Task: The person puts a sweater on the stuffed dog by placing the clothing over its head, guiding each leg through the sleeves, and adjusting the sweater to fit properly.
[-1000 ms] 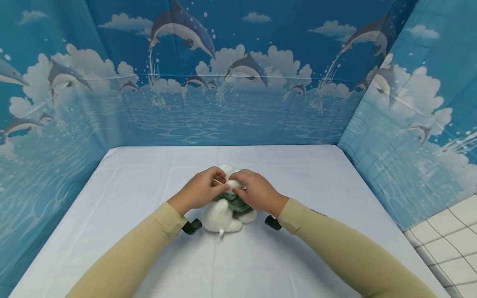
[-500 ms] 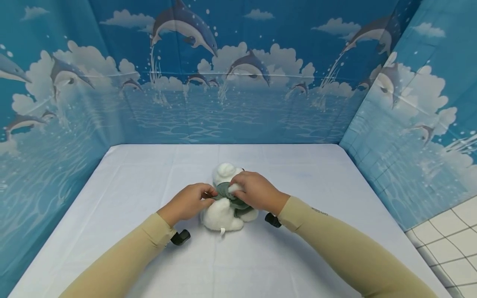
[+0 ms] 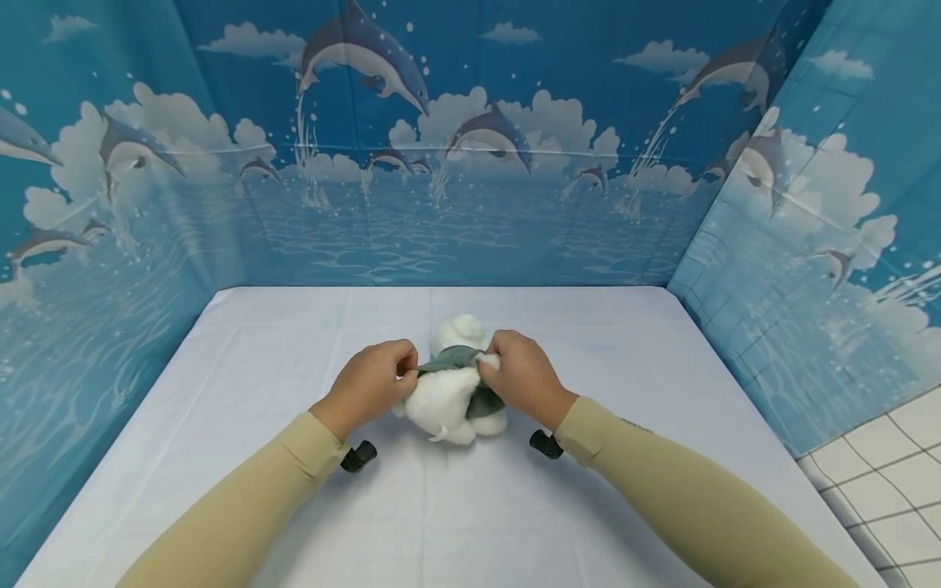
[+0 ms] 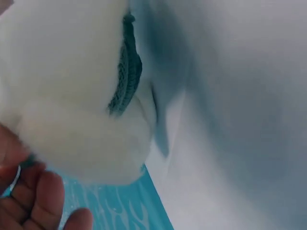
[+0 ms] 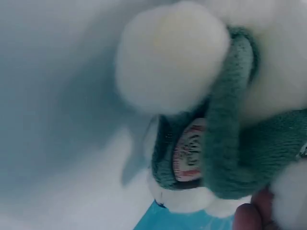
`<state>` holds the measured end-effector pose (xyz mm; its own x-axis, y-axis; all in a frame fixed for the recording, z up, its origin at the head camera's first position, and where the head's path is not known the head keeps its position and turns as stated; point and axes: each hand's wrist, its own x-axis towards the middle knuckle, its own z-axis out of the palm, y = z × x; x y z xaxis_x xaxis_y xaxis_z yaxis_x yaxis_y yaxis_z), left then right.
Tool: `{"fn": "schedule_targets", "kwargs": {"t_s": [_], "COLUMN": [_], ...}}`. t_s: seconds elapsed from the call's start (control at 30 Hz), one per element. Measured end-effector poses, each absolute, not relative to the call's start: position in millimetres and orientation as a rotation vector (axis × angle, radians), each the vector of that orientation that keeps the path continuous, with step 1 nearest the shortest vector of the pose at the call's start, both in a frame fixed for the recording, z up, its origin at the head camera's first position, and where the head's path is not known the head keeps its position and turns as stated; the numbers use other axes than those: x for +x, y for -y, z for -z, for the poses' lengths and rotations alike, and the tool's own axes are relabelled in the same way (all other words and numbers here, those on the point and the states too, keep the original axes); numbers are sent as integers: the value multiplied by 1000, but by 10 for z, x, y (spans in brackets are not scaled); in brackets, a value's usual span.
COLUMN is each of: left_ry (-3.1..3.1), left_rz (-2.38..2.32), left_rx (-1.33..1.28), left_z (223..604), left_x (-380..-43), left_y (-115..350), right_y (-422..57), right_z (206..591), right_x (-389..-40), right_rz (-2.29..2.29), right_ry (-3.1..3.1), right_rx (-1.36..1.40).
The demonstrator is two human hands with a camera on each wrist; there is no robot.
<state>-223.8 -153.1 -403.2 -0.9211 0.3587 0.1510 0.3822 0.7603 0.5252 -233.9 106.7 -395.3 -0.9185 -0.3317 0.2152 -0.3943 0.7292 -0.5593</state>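
A white plush toy [image 3: 441,400] with a green knitted scarf [image 3: 450,358] is held at mid-table, its back and a small white tag towards me. My left hand [image 3: 367,384] pinches the scarf at the toy's left side, pulling it taut. On the other side my right hand [image 3: 525,376] grips the toy by a white tuft, perhaps a paw, beside the scarf; its exact hold is partly hidden. In the right wrist view, the scarf [image 5: 223,120] crosses a green garment bearing a printed patch [image 5: 189,151]. The left wrist view shows curled fingers [image 4: 48,196] beside white plush.
A white cloth covers the table [image 3: 294,327]. Blue dolphin-print curtains [image 3: 412,212] enclose its back and sides. Black wrist cameras [image 3: 359,456] hang under both wrists. White tiles [image 3: 882,474] show at the lower right.
My left hand first moves off the toy's head down to the scarf, then lifts, stretching it leftward. The right hand shifts slightly right. The toy has tilted and turned, its tag swinging left.
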Motion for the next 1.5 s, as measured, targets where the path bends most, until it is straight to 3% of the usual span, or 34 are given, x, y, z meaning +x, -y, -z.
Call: {"fn": "schedule_targets", "kwargs": {"t_s": [0.17,0.37,0.57,0.83,1.17,1.5], "left_ry": [2993,3087,3060,3138,3060,2866], "left_rz": [1159,1396,1250,1247,1223,666], "left_rx": [-795,-813,-852,-707,-664,-880], "left_z": [4108,4218,4230,4346,4401,4140], "left_x": [-2202,-2167,-2129,-2092,-2082,-2135], "left_y": [1521,1497,1377,1224,1033,1144], "right_y": [-1150,-1215,-1078,-953,-984,-1026], "right_z": [3963,3792,3672,3770,3828,3735], "right_x": [-2329,-2399,-2538,-2591,-2598,-2583], "right_rz": [-954,-888,-745,-422,-439,-565], "right_ry": [2896,3068,3101,3140,3042,2958], "right_rx": [619,719,786,878,900,770]}}
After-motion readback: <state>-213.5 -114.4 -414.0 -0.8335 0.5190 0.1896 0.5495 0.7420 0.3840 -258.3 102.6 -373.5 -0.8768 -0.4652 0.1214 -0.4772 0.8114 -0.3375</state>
